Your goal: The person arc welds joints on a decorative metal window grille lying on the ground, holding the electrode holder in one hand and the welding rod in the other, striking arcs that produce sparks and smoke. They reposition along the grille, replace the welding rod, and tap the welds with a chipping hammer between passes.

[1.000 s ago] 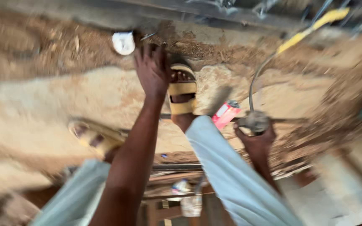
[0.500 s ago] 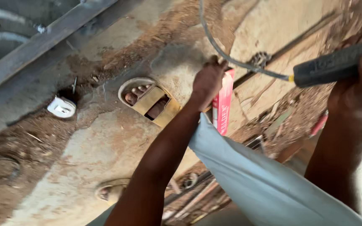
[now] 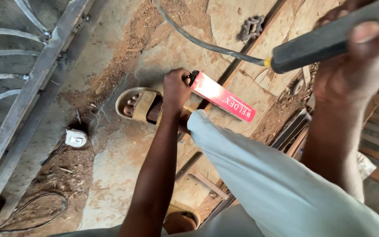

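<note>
Red electrode box lies on the dusty floor beside the sandalled foot, where the left hand closes on its open end, best drawn steadily while the right hand grips the dark holder handle.

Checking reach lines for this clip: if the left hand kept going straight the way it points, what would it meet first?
The left hand points down at the red box it already touches; past that, probably the dusty concrete floor, though depth is unclear.
</note>
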Action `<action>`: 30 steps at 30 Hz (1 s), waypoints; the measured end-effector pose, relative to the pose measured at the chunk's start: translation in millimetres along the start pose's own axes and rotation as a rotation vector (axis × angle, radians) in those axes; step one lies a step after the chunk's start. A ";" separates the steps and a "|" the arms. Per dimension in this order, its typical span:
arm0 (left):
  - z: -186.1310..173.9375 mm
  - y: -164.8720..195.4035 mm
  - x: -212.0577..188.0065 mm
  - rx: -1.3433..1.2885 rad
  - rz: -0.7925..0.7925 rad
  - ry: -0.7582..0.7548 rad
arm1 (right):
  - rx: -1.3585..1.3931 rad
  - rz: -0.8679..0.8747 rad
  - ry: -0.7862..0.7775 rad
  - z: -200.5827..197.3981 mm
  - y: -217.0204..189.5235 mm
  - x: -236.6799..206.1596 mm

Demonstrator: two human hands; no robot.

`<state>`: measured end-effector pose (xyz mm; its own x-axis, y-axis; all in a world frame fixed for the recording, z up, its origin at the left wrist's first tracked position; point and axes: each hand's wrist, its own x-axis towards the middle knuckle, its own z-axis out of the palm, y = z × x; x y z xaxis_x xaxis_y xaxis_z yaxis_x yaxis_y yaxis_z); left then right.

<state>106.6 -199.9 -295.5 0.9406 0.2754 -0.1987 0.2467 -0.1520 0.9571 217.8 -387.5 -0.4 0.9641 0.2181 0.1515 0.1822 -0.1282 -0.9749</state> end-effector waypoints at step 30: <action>-442.5 121.6 -320.6 0.150 0.188 1.210 | -0.590 -0.028 -0.858 250.3 26.9 7.7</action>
<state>-268.2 113.4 -22.1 0.1629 0.9265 0.3392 0.2304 -0.3700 0.9000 181.8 -147.1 -66.4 0.5386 0.8134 -0.2195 0.4910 -0.5148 -0.7028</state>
